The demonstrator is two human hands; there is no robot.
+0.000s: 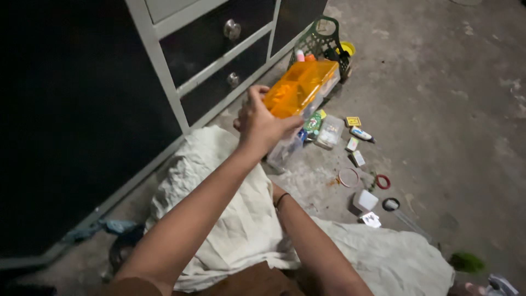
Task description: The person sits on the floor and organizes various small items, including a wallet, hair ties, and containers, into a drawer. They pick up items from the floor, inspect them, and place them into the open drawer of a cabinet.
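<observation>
My left hand [262,125] is raised in front of me, its fingers closed on a clear plastic box with an orange lid [300,86]. The box is tilted, lid uppermost, above the concrete floor near the cabinet. My right forearm [298,230], with a dark band at the wrist, reaches up beneath my left forearm. The right hand itself is hidden behind it, close to the clear lower end of the box [285,151].
A dark cabinet with a pale frame and round knobs [232,28] stands on the left. A green basket [323,41] sits behind the box. Small items lie on the floor: a clear tub [330,131], a tube [361,134], rings [348,177], a white box [365,200]. A crumpled white cloth [230,219] is under my arms.
</observation>
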